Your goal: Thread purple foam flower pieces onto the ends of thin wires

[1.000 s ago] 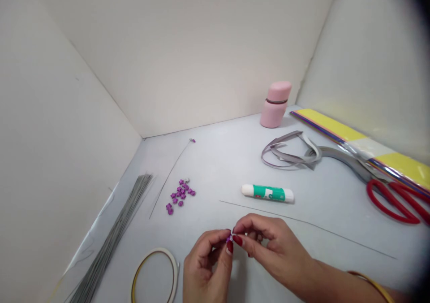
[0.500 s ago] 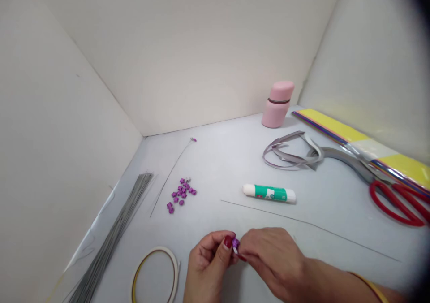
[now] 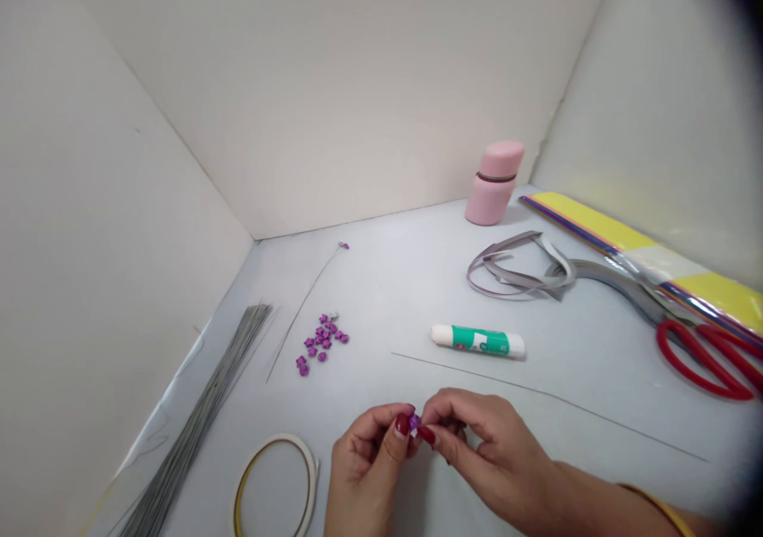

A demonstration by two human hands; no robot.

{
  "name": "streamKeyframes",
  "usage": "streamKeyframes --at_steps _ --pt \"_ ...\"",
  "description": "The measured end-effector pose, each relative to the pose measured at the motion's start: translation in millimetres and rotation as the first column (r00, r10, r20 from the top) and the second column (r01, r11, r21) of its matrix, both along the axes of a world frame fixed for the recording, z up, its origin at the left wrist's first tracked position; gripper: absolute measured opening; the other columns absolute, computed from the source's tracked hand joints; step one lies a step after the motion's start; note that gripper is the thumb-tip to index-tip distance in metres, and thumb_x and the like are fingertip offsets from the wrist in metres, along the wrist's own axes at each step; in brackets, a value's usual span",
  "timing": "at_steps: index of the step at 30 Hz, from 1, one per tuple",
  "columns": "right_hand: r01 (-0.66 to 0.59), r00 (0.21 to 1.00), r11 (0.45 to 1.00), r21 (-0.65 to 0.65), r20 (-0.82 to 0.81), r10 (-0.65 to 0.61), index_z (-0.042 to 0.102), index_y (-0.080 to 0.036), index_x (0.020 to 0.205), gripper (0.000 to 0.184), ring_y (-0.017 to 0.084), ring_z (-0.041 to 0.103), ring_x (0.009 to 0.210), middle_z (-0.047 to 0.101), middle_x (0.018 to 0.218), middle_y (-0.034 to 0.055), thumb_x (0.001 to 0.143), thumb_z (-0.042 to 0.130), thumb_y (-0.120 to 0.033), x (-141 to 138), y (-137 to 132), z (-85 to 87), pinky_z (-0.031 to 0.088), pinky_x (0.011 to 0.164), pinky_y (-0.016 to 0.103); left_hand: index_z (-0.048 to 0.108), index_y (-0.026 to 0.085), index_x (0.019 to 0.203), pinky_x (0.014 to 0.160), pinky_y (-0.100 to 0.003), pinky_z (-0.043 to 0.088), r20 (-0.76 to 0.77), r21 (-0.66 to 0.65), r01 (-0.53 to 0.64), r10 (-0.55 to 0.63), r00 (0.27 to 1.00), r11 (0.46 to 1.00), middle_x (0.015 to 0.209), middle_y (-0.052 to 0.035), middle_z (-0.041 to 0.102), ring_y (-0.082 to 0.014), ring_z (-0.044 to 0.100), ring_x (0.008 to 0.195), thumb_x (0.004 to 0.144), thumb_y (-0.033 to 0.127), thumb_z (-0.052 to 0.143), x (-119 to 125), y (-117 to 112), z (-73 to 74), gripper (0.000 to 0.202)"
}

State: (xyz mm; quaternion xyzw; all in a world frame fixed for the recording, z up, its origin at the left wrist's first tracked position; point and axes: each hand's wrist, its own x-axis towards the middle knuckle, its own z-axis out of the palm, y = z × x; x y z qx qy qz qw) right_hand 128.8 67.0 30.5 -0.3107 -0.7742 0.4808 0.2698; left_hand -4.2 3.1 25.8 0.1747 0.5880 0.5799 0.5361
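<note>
Head view: right hand [image 3: 489, 453], knuckles uppermost half a second ago, now turned thumb side up; left hand [image 3: 369, 465] little changed. Suggests small star [image 3: 415, 423] is being worked by repositioned fingertips. Star sits at lower centre of frame, purple, faceted; left thumb and forefinger closed on it, right pair pinched at its edge. Centre left: glossy, puffy stars [image 3: 320, 333]. Lower right: thin, slightly bent wire [image 3: 545, 393]. Above it: smooth cylindrical glue stick [image 3: 480, 341].
</note>
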Motion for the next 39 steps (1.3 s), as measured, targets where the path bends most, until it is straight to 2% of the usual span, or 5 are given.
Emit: streamKeyframes --at_steps 27,30,33,36,39 --pt "0.074 0.997 0.979 -0.188 0.031 -0.069 0.048 -0.019 0.072 0.009 0.009 0.044 0.05 0.05 0.058 -0.0032 0.079 0.053 -0.023 -2 0 1.4 0.036 0.047 0.021 0.074 0.017 0.064 0.052 -0.017 0.045 -0.069 0.012 -0.018 0.019 0.997 1.0 0.058 -0.0032 0.072 -0.0109 0.059 0.054 0.05 0.029 0.08 3 2 10.5 0.02" --pt "0.111 0.993 0.903 -0.415 0.013 -0.116 0.041 -0.02 0.069 0.022 0.008 0.041 0.047 0.045 0.056 -0.0062 0.073 0.062 -0.025 -5 4 3.8 0.033 0.044 0.019 0.073 0.017 0.062 0.052 -0.016 0.045 -0.029 0.009 -0.032 0.032 0.999 0.999 0.057 -0.0022 0.071 -0.0098 0.058 0.053 0.047 0.03 0.081 3 2 12.0 0.021" --pt "0.008 0.996 0.76 -0.65 -0.066 -0.067 0.039 -0.02 0.07 0.029 0.005 0.04 0.041 0.045 0.055 -0.0082 0.071 0.065 -0.032 -7 9 4.8 0.029 0.039 0.017 0.073 0.017 0.062 0.055 -0.015 0.045 0.041 0.034 -0.011 0.01 0.999 0.999 0.058 -0.0022 0.072 -0.0089 0.059 0.054 0.048 0.029 0.081 2 2 9.5 0.021" --pt "-0.121 0.987 0.663 -0.738 -0.158 0.004 0.043 -0.018 0.075 0.027 0.003 0.042 0.038 0.053 0.058 -0.0064 0.075 0.061 -0.037 -6 12 2.7 0.025 0.039 0.016 0.074 0.016 0.064 0.055 -0.016 0.045 0.093 0.039 0.034 -0.037 0.995 0.999 0.054 -0.0021 0.071 -0.0081 0.057 0.052 0.05 0.03 0.081 -1 2 2.7 0.021" --pt "-0.172 0.978 0.633 -0.755 -0.207 0.019 0.046 -0.016 0.077 0.03 0.003 0.044 0.038 0.057 0.061 -0.0035 0.078 0.057 -0.043 -5 12 -0.9 0.024 0.039 0.016 0.074 0.016 0.066 0.054 -0.017 0.044 0.145 0.028 0.065 -0.068 0.987 0.998 0.053 -0.0022 0.069 -0.0078 0.056 0.051 0.05 0.031 0.081 -4 3 -3.6 0.023"
